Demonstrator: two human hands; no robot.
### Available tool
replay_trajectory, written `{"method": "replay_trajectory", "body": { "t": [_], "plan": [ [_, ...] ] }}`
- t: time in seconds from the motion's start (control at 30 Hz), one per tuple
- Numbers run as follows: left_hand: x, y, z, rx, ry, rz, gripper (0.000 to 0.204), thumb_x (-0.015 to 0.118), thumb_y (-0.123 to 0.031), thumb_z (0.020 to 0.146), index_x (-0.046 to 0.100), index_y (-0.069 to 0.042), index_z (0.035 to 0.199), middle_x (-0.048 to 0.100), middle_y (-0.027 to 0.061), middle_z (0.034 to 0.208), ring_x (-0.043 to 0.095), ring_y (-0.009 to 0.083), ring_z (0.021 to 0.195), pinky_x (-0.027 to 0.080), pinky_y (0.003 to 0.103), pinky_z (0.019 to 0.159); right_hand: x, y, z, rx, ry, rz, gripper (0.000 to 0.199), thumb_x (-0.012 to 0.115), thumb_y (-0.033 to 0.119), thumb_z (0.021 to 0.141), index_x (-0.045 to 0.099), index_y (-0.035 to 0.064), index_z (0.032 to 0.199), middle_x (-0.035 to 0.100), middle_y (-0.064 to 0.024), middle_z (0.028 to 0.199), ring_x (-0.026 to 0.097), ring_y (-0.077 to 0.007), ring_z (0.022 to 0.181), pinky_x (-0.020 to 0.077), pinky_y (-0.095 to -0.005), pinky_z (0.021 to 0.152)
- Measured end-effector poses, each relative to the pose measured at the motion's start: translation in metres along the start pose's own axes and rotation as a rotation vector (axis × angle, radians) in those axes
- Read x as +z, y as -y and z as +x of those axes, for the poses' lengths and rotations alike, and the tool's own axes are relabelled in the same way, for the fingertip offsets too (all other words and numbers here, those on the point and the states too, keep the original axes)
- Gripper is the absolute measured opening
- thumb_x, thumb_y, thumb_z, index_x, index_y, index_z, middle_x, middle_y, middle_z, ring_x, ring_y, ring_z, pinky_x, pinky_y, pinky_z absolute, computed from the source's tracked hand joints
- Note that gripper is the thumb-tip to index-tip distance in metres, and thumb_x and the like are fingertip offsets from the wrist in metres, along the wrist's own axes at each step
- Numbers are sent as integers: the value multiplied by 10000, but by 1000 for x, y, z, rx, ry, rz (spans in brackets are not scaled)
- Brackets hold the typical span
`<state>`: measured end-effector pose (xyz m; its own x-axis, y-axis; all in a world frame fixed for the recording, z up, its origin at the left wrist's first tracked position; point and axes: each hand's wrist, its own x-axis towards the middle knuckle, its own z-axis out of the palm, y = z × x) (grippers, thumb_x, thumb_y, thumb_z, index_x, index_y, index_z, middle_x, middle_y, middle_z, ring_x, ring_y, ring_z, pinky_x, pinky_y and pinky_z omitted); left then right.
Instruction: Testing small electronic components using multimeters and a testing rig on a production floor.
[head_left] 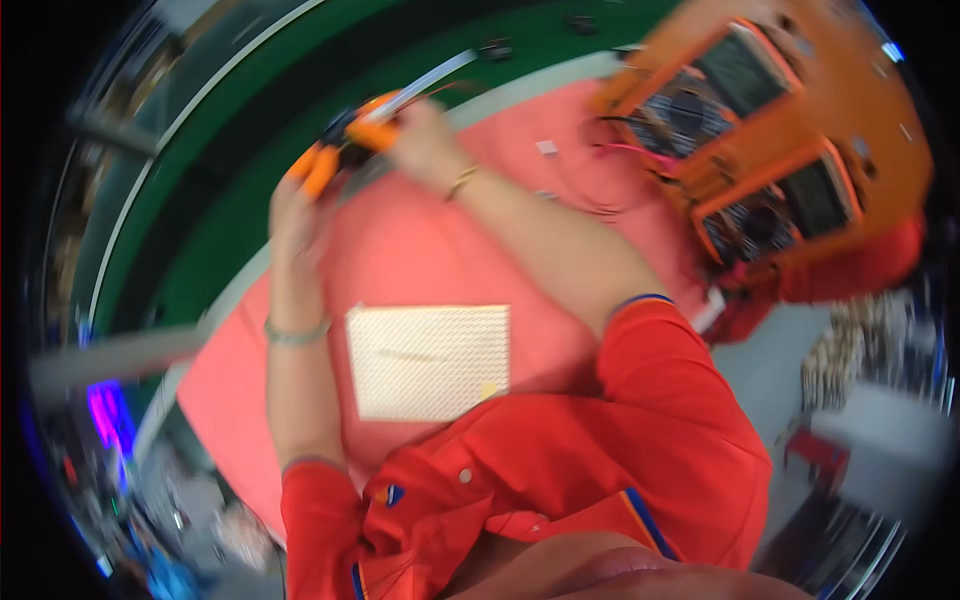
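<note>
At the far edge of the pink-covered table, both of my arms are stretched forward. My right hand is closed on an orange-and-black object, blurred, its exact kind unclear. A pale, straight strip sticks out beyond that hand to the upper right. My left hand grips an orange part at the lower left end of what looks like the same object. Motion smears the fingers of both hands. Nearer to me, a white, finely patterned panel lies on the pink cover.
Two orange-cased multimeters with leads rest on an orange board at the right. A small white piece lies on the pink cover. Beyond the table runs a green surface. A grey bar stands at the left.
</note>
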<state>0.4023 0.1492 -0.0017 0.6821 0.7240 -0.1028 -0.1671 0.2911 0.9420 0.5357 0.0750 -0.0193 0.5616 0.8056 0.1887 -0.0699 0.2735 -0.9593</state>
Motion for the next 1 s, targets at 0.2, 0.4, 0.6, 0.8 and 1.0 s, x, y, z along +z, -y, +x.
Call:
{"method": "replay_trajectory", "body": {
  "t": [0.2,0.4,0.6,0.8,1.0],
  "plan": [
    [-16,-2,9,-11,-47,-166,257,512,-110,811,494,25,1029,527,101,994,505,169,912,399,310,845,-5,17,1,-41,-41,91,238,571,100,776,523,-13,980,551,-36,830,519,-88,714,416,-206,604],
    [-6,-4,3,1,-80,-84,270,568,-122,778,542,23,1004,558,49,896,499,103,813,399,228,742,7,16,-7,-35,23,-16,283,610,115,753,519,-6,992,548,-35,845,502,-86,759,406,-195,677],
    [1,-3,1,108,-201,239,301,604,-136,753,556,20,1006,578,58,897,514,103,817,391,194,735,10,11,-9,-55,42,-1,268,615,112,748,513,3,971,543,-36,859,499,-86,758,408,-202,693],
    [6,-4,0,108,-169,189,281,586,-107,760,546,15,1009,566,69,920,515,110,840,406,210,749,12,-1,-10,-19,26,117,219,622,91,738,503,11,903,546,-42,824,520,-95,736,431,-207,645],
    [-7,-21,-1,300,-41,21,279,512,-72,801,456,8,1063,517,145,1025,534,187,902,445,278,798,-11,8,9,-45,27,390,220,547,114,794,473,22,980,536,-71,917,530,-160,840,459,-309,744]
  ]
}}
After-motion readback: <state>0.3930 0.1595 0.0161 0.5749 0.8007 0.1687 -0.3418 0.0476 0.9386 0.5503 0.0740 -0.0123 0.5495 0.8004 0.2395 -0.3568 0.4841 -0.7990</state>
